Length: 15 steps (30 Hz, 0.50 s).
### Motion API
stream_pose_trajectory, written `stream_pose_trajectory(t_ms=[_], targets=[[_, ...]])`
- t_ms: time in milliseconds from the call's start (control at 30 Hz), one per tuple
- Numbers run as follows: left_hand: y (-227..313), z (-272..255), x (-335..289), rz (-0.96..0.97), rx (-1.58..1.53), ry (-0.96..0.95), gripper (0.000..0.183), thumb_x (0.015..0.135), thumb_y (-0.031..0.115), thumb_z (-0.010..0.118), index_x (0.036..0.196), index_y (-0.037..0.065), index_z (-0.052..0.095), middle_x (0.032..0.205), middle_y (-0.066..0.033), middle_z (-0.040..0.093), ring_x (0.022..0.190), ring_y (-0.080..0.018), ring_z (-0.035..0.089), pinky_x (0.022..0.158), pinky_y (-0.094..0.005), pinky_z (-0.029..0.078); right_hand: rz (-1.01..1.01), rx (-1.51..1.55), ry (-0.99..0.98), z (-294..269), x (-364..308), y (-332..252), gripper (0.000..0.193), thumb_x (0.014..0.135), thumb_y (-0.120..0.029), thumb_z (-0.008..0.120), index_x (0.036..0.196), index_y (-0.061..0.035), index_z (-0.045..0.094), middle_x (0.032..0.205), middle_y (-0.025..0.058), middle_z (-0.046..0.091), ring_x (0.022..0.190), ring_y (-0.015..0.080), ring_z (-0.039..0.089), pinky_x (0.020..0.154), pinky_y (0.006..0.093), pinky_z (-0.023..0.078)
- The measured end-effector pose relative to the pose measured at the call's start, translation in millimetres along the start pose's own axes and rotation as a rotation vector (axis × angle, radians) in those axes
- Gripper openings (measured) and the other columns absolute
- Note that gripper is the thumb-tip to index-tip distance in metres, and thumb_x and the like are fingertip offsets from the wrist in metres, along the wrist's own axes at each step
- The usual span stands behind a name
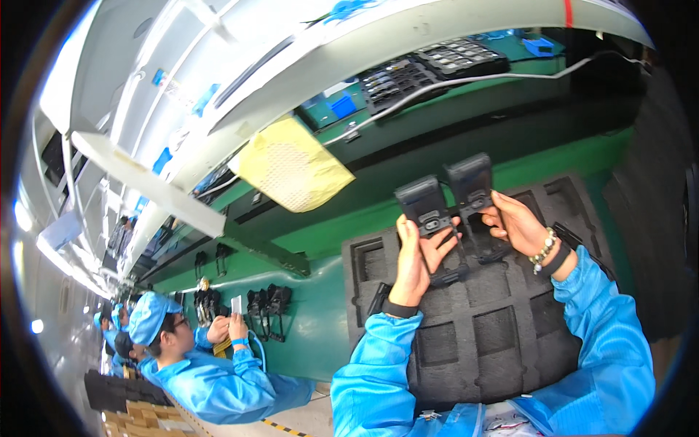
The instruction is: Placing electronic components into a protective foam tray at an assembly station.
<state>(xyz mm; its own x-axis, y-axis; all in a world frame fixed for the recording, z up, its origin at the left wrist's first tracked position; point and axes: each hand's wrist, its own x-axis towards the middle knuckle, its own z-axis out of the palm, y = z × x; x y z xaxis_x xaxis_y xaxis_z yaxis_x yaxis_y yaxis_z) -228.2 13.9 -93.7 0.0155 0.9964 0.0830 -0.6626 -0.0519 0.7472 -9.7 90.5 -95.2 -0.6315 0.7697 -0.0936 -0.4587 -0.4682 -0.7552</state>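
A black rectangular device (pixel 422 201) with a small oval module near its lower end is in my left hand (pixel 416 264). The thumb lies along its left side and the fingers reach beneath it. My right hand (pixel 518 224) grips a second, similar black device (pixel 470 179) by its lower right corner. Both are held up side by side, slightly tilted, with dark strap-like parts hanging below. Under my hands lies a dark grey foam tray (pixel 502 328) with square pockets. My hands partly hide the devices' lower ends.
On the green bench (pixel 313 328) at left stand several black devices (pixel 269 309). A co-worker (pixel 218 371) in blue sits there holding a small pale object. A yellow sheet (pixel 291 164) hangs from the shelf edge. Black trays (pixel 400 84) and a white cable (pixel 466 81) lie beyond.
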Motion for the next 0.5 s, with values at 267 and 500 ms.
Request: stream_pose_trajectory(t_ms=[267, 500], targets=[[2, -6, -2, -0.053, -0.076, 0.0, 0.059, 0.103, 0.052, 0.032, 0.143, 0.01, 0.04, 0.139, -0.0154, 0.051, 0.126, -0.0378, 0.051, 0.102, -0.051, 0.047, 0.014, 0.076, -0.009, -15, 13, 16, 0.024, 0.102, -0.035, 0.051, 0.112, -0.0144, 0.058, 0.104, -0.0007, 0.066, 0.086, 0.008, 0.06, 0.064, 0.0224, 0.044], [-1, -5, 0, -0.037, -0.116, 0.012, 0.051, 0.105, 0.046, 0.033, 0.142, 0.013, 0.041, 0.14, -0.0152, 0.049, 0.125, -0.0401, 0.051, 0.102, -0.0532, 0.046, -0.001, 0.021, -0.035, -10, 6, 9, 0.029, 0.104, -0.034, 0.046, 0.119, -0.0109, 0.057, 0.108, 0.0001, 0.065, 0.085, 0.0075, 0.058, 0.061, 0.0207, 0.045]])
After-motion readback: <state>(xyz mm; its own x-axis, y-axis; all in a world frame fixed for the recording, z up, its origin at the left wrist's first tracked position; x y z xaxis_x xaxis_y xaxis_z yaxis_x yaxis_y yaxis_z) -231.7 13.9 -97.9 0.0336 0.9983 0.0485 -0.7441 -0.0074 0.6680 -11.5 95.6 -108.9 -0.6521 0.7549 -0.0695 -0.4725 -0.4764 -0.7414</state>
